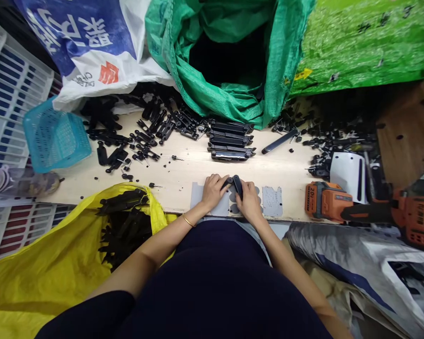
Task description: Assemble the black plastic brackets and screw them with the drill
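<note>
Two hands at work in the head view, both at the near edge of the worktop (198, 165), and between them the black part (237, 184), up off the surface! Left hand (212, 190): fingers bunched, pinching one dark end. Right hand (249, 201): thumb and fingers closed round the longer arm. Whether that's one jointed piece or two meeting at their rounded ends, the fingers hide too much to say. It looks light and stiff, hard plastic by the sheen, probably a touch slippery on the smooth faces and not very fragile; the flat sides of the arm look the best hold, clear of the rounded end. Now the count! One loose bar (279, 141) lies slantwise, beside a row of bars (231, 140), three or four, overlapping too closely to be sure. One blue basket (58, 141) on the left, one orange drill (415, 216) on the right. One yellow bag (49, 263) with dark pieces inside, one dark-green sack (286, 56) gaping at the back, one bright-green sack (367, 47) next to it. Small black fittings (144, 136)? Scattered in heaps, far too many to number!
</note>
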`<action>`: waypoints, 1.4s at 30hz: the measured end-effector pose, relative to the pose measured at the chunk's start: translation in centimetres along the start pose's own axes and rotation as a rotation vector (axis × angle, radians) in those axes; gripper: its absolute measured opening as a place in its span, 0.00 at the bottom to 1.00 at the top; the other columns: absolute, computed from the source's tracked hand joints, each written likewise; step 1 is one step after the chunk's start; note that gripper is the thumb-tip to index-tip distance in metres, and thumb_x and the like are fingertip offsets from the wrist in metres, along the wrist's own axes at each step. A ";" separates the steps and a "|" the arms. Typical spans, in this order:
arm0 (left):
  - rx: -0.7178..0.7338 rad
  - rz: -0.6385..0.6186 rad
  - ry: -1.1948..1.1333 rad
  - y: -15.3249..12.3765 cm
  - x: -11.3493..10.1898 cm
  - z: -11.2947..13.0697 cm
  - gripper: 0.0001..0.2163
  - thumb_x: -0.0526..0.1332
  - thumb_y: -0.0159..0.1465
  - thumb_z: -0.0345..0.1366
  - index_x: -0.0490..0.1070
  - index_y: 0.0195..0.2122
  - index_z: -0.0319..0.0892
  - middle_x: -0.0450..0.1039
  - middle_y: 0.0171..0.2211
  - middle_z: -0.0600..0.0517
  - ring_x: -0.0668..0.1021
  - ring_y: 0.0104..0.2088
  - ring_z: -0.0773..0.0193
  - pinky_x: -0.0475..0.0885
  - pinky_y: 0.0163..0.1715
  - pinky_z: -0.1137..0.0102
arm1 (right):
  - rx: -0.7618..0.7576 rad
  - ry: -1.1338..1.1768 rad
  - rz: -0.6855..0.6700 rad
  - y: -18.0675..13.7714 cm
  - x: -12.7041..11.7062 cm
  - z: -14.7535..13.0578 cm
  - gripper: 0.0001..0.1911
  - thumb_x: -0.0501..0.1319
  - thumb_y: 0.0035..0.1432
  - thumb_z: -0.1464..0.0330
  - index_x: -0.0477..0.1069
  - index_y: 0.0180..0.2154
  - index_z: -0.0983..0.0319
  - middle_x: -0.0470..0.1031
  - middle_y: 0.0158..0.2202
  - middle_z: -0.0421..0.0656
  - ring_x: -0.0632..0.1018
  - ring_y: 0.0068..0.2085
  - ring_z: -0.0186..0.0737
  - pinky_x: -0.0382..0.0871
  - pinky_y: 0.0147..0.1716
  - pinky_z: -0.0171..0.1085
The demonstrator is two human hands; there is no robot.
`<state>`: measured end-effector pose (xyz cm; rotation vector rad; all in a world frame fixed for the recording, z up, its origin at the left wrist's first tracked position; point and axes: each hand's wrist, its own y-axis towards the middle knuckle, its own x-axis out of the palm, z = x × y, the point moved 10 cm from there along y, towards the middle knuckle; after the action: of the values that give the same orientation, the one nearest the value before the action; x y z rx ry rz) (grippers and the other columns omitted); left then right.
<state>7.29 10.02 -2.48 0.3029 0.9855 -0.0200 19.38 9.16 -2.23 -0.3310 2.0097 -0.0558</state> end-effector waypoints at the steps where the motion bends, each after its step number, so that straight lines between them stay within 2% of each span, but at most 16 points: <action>1: -0.005 -0.006 0.001 0.0 0.1 0.1 0.14 0.57 0.65 0.39 0.71 0.50 0.41 0.66 0.31 0.51 0.69 0.35 0.61 0.63 0.35 0.67 | 0.000 -0.018 -0.022 0.2 0.0 -0.1 0.24 0.54 0.55 0.72 0.59 0.55 0.64 0.65 0.45 0.51 0.71 0.42 0.47 0.66 0.38 0.41; 4: -0.039 -0.026 -0.018 0.2 0.4 0.0 0.13 0.58 0.65 0.38 0.72 0.49 0.44 0.65 0.31 0.51 0.69 0.35 0.62 0.63 0.34 0.67 | 0.042 -0.122 -0.050 0.8 -0.1 -0.4 0.17 0.55 0.52 0.72 0.64 0.46 0.67 0.67 0.43 0.51 0.70 0.41 0.48 0.63 0.39 0.42; 6: -0.060 -0.040 -0.034 0.4 0.6 0.0 0.12 0.58 0.64 0.38 0.72 0.48 0.45 0.65 0.31 0.51 0.69 0.35 0.62 0.63 0.35 0.67 | 0.095 -0.175 -0.002 0.9 -0.3 -0.5 0.13 0.55 0.54 0.70 0.64 0.42 0.67 0.67 0.41 0.52 0.70 0.42 0.50 0.62 0.40 0.43; 10: -0.072 -0.040 -0.070 0.5 0.7 0.4 0.12 0.57 0.65 0.37 0.70 0.49 0.43 0.68 0.33 0.51 0.70 0.36 0.61 0.64 0.37 0.66 | 0.133 -0.129 0.115 0.6 -0.3 -0.5 0.17 0.51 0.60 0.66 0.63 0.48 0.68 0.68 0.43 0.53 0.69 0.44 0.50 0.61 0.42 0.44; 14: -0.067 0.001 -0.091 0.6 0.2 0.6 0.10 0.55 0.66 0.36 0.70 0.46 0.41 0.70 0.35 0.49 0.71 0.38 0.60 0.65 0.39 0.66 | 0.063 -0.028 0.125 0.5 0.1 -0.4 0.20 0.51 0.59 0.69 0.61 0.53 0.67 0.67 0.45 0.53 0.70 0.45 0.49 0.62 0.43 0.43; 18: 0.065 -0.072 0.017 1.4 0.5 1.2 0.11 0.53 0.67 0.38 0.69 0.47 0.40 0.69 0.31 0.49 0.70 0.35 0.59 0.65 0.36 0.65 | 0.022 0.021 0.113 0.7 0.1 -0.3 0.22 0.52 0.57 0.70 0.61 0.54 0.67 0.67 0.44 0.53 0.69 0.45 0.50 0.63 0.44 0.44; 22: 0.209 -0.144 0.070 2.2 0.9 1.6 0.12 0.51 0.68 0.38 0.68 0.46 0.39 0.68 0.31 0.49 0.70 0.35 0.59 0.65 0.36 0.66 | 0.025 0.031 0.111 0.9 0.1 -0.2 0.22 0.52 0.56 0.70 0.61 0.53 0.67 0.67 0.43 0.53 0.69 0.45 0.50 0.64 0.44 0.45; 31: 0.252 -0.177 0.064 2.5 1.0 1.9 0.13 0.49 0.68 0.35 0.67 0.49 0.36 0.68 0.32 0.48 0.70 0.37 0.59 0.69 0.38 0.65 | 0.013 0.045 0.108 1.0 0.2 -0.3 0.23 0.52 0.55 0.71 0.61 0.53 0.68 0.66 0.43 0.53 0.69 0.46 0.51 0.63 0.45 0.45; 36: 0.446 -0.363 -0.048 3.1 2.4 3.0 0.10 0.52 0.67 0.36 0.69 0.44 0.40 0.67 0.32 0.49 0.71 0.38 0.60 0.69 0.38 0.66 | 0.015 0.030 0.097 1.0 0.3 -0.4 0.23 0.52 0.54 0.71 0.61 0.52 0.67 0.65 0.43 0.52 0.69 0.45 0.50 0.63 0.44 0.45; 37: 0.434 -0.350 -0.060 3.2 2.4 3.0 0.10 0.52 0.67 0.35 0.69 0.44 0.40 0.67 0.32 0.48 0.70 0.38 0.59 0.69 0.38 0.66 | 0.017 0.027 0.095 0.9 0.3 -0.5 0.23 0.52 0.54 0.71 0.61 0.52 0.67 0.65 0.43 0.52 0.69 0.44 0.50 0.63 0.44 0.45; 40: 0.234 -0.175 -0.065 3.6 1.6 1.8 0.12 0.50 0.67 0.32 0.68 0.46 0.36 0.66 0.32 0.47 0.70 0.37 0.58 0.69 0.38 0.64 | 0.018 0.027 0.080 0.9 0.4 -0.5 0.24 0.52 0.54 0.71 0.60 0.54 0.68 0.66 0.42 0.52 0.69 0.44 0.50 0.63 0.43 0.45; 42: 0.211 -0.160 -0.108 3.1 1.8 2.0 0.12 0.51 0.66 0.33 0.68 0.47 0.37 0.66 0.31 0.48 0.69 0.36 0.59 0.69 0.37 0.64 | 0.013 0.038 0.069 0.9 0.5 -0.5 0.25 0.52 0.54 0.71 0.59 0.54 0.67 0.66 0.42 0.52 0.68 0.44 0.50 0.63 0.43 0.45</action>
<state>10.38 12.73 -2.17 0.4112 0.8999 -0.2851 18.56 9.86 -2.60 -0.2534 2.0559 -0.0317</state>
